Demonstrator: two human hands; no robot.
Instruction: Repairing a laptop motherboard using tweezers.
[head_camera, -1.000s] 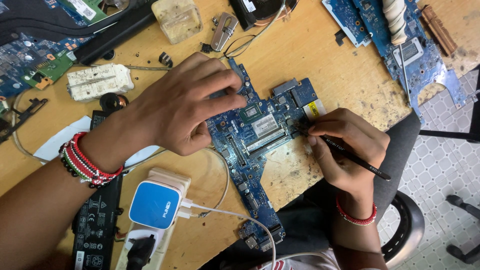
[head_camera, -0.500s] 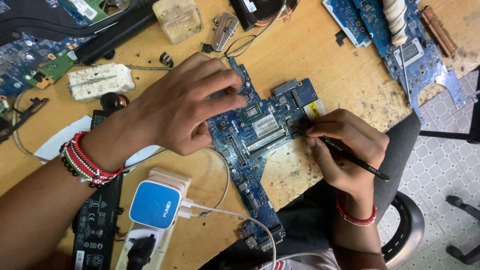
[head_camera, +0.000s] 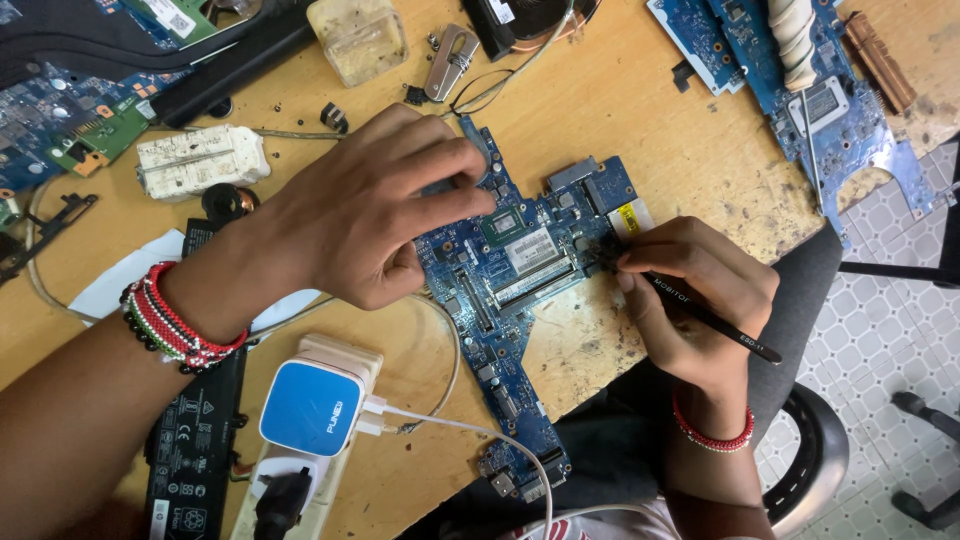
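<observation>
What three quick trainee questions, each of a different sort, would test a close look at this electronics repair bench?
1. True or false: the left hand rests flat on the blue laptop circuit board.
2. What does the right hand hold? A) a yellow screwdriver B) a slim black tweezer-like tool C) a white cable
3. Fill in: the blue-and-white plug-in charger sits in the white power strip near the ____ wrist.

Key:
1. True; it presses the board's upper left part against the wooden table.
2. B; its tip meets the board's right edge.
3. Left, the one with the red, white and black beaded bracelets.
</observation>
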